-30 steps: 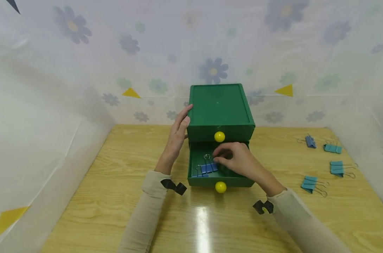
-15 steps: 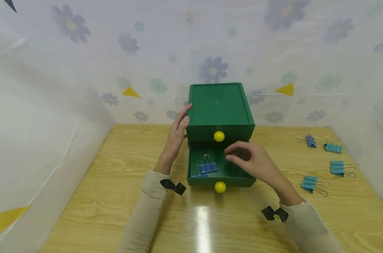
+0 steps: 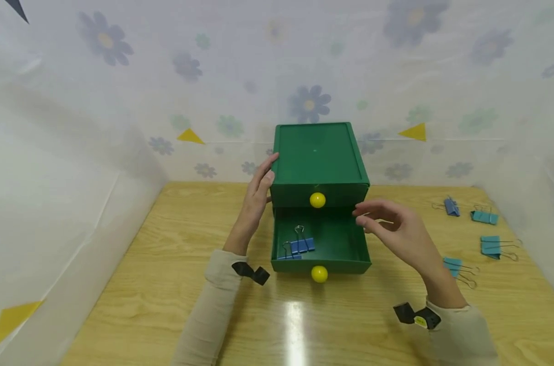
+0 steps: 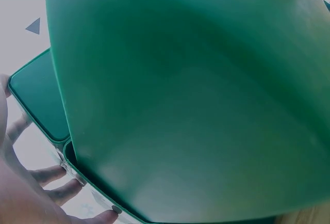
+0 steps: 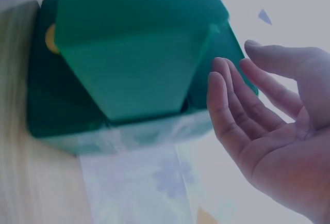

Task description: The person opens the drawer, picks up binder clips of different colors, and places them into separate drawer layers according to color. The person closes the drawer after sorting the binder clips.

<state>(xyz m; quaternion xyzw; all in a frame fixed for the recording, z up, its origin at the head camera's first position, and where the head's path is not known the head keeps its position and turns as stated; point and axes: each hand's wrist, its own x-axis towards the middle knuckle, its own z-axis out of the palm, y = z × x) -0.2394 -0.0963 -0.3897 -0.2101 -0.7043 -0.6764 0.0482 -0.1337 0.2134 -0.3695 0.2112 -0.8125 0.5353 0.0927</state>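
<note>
A green two-drawer cabinet (image 3: 320,152) stands on the table, its lower drawer (image 3: 345,244) pulled out. Two blue binder clips (image 3: 302,246) lie in the left part of that drawer. My left hand (image 3: 254,206) rests against the cabinet's left side with fingers extended; the left wrist view shows its fingertips (image 4: 67,190) touching the green side. My right hand (image 3: 402,234) hovers beside the drawer's right edge, fingers loosely bent and thumb apart, holding nothing. The right wrist view shows the same empty right hand (image 5: 278,126) near the cabinet (image 5: 139,74).
On the table's right side lie a blue binder clip (image 3: 452,207) and several teal ones, including one (image 3: 490,246) near the edge and one (image 3: 453,265) partly behind my right hand. White flowered sheeting (image 3: 240,61) surrounds the table (image 3: 157,284) at the back and sides.
My right hand has moved from above the inside of the lower drawer rightward, out past its right edge. The left hand, cabinet and clips in the drawer have stayed in place.
</note>
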